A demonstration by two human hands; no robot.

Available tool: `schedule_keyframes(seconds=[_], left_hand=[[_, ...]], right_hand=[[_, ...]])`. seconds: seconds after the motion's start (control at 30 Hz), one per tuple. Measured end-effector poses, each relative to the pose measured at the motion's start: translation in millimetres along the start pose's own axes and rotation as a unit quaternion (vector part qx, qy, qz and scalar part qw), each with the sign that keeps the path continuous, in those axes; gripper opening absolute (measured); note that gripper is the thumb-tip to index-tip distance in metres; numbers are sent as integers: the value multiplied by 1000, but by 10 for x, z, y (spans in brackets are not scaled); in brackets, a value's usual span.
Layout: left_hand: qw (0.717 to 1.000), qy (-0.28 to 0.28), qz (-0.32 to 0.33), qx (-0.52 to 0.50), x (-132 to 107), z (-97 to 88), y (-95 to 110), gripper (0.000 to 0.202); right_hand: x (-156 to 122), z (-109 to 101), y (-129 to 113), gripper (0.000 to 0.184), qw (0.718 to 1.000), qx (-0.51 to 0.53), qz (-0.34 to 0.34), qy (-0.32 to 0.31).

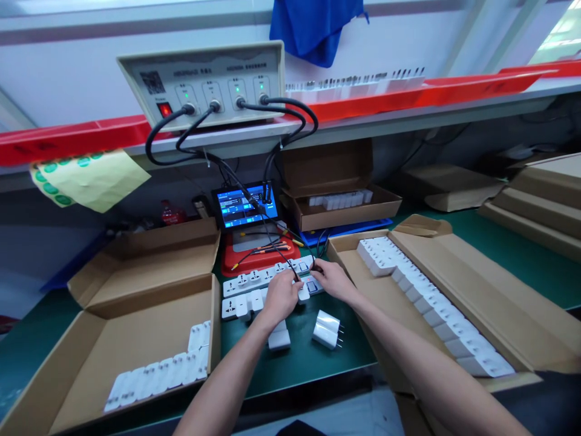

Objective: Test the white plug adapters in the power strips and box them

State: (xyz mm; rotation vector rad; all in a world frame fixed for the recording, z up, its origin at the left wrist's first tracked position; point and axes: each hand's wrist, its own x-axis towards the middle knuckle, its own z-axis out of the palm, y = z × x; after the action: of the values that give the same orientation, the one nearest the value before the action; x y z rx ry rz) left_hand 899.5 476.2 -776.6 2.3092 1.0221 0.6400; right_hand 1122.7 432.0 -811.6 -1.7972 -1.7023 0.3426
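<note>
My left hand (281, 297) and my right hand (333, 281) sit over a pair of white multi-socket power strips (267, 280) lying on the green mat (295, 357). Each hand pinches the end of a thin black test lead (290, 266) at the strips, though the fingers hide the tips. A white plug adapter (327, 330) with metal pins lies on the mat below my right hand. Another white adapter (279, 338) sits just past my left wrist.
Open cardboard boxes hold rows of white adapters at left (154, 378), right (431, 297) and back (340, 200). Behind the strips are a red tray (236, 257) and a lit touchscreen (245, 206). A four-channel tester (200, 82) stands on the shelf, its black leads hanging down.
</note>
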Motion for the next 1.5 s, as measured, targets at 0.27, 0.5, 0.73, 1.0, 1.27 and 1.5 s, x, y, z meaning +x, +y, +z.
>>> schedule_keyframes(seconds=[0.27, 0.5, 0.73, 1.0, 1.27, 1.5], left_hand=[[1000, -10, 22, 17, -7, 33, -31, 10], [992, -28, 48, 112, 6, 76, -11, 14], [989, -36, 68, 128, -12, 155, -29, 11], [991, -54, 49, 115, 48, 45, -35, 12], [982, -88, 53, 157, 160, -73, 13, 11], [975, -86, 70, 190, 96, -9, 16, 10]], right_hand=[[-6, -7, 5, 9, 1000, 8, 9, -6], [6, -5, 73, 10, 1000, 12, 18, 10], [54, -57, 321, 13, 997, -6, 12, 70], [33, -133, 319, 11, 994, -98, 21, 44], [66, -131, 222, 13, 993, -101, 54, 35], [61, -129, 185, 13, 992, -104, 56, 41]])
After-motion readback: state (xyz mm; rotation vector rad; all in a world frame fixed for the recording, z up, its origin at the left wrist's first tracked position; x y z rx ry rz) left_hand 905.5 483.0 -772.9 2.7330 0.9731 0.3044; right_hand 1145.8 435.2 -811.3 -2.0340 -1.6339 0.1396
